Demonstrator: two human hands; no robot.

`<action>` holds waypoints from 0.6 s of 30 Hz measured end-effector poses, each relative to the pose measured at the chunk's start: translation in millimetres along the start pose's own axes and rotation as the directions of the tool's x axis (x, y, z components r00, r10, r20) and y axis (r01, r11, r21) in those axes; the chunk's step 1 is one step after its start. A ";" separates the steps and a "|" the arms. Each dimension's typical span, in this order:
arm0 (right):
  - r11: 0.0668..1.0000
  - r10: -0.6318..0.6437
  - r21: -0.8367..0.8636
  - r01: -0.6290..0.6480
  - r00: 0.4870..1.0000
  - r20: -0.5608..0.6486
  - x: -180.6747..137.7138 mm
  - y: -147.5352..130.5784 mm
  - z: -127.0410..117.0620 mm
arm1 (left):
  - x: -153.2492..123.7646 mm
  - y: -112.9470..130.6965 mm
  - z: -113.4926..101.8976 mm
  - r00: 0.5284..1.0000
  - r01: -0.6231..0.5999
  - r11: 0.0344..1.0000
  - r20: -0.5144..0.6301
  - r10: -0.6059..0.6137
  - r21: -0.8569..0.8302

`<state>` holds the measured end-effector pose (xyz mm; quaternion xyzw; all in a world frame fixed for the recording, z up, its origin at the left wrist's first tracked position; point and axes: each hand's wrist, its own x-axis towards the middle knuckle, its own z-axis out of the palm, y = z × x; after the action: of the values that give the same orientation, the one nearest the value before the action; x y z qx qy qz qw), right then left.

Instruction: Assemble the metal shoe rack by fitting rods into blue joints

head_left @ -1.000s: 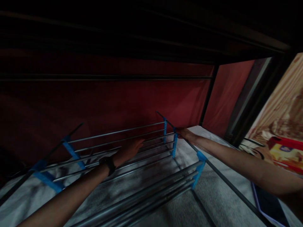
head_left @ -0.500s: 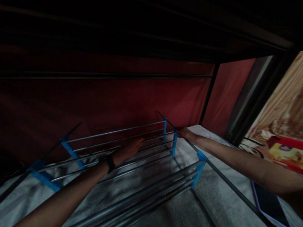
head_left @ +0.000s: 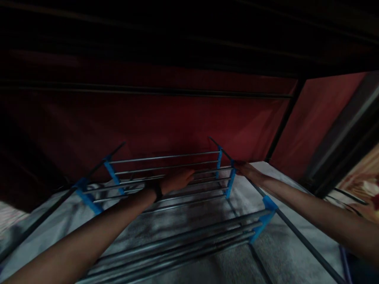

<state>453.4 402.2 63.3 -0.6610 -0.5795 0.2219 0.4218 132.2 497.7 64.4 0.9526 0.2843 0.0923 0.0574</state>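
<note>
A rack (head_left: 177, 235) of grey metal tubes with blue end brackets lies on its side on a pale cloth. My left hand (head_left: 177, 179), with a dark band at its wrist, is at the tubes of the middle shelf, its fingers curled over a tube. At the far right corner of that shelf, my right hand (head_left: 245, 169) closes round the side pole beside a blue bracket (head_left: 231, 179). Dim light and blur hide most of its fingers. A nearer blue bracket (head_left: 263, 221) joins the front tubes to the same pole.
Red fabric (head_left: 177, 126) hangs behind the rack. A dark frame with a horizontal bar (head_left: 154, 90) stands over it, with an upright post (head_left: 286, 118) at the right. Patterned cloth (head_left: 361, 177) shows at the right edge.
The view has turned left, so the rack and both hands appear further right. Both hands keep about the same places on the rack. The red and yellow box has left the view.
</note>
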 end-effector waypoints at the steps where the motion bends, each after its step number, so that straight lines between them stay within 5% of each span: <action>1: 0.995 -0.038 -0.098 0.036 0.999 -0.011 1.7 2.1 -0.3 | -2.4 0.1 -1.7 1.000 -0.005 1.000 -0.001 0.005 0.012; 4: 0.934 -0.221 -0.286 0.213 0.975 0.005 10.1 7.6 1.7 | -12.9 -4.6 -5.0 0.999 0.037 0.999 -0.004 -0.037 0.034; 7: 0.682 -0.447 -0.577 0.450 0.880 0.157 17.3 11.0 9.4 | -27.9 -11.7 -8.1 0.992 0.127 0.989 -0.027 -0.125 0.075; 11: 0.433 -0.465 -0.728 0.531 0.824 0.325 19.6 12.1 21.1 | -50.1 -17.2 -18.1 0.984 0.178 0.975 -0.014 -0.178 0.131; 18: 0.485 -0.335 -0.694 0.532 0.846 0.414 23.4 26.5 19.7 | -102.2 -50.2 -60.7 0.976 0.211 0.975 0.035 -0.214 0.062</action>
<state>458.7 431.2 35.6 -0.5783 -0.8076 -0.0980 0.0615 9.0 486.5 100.9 0.9197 0.3858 0.0576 0.0455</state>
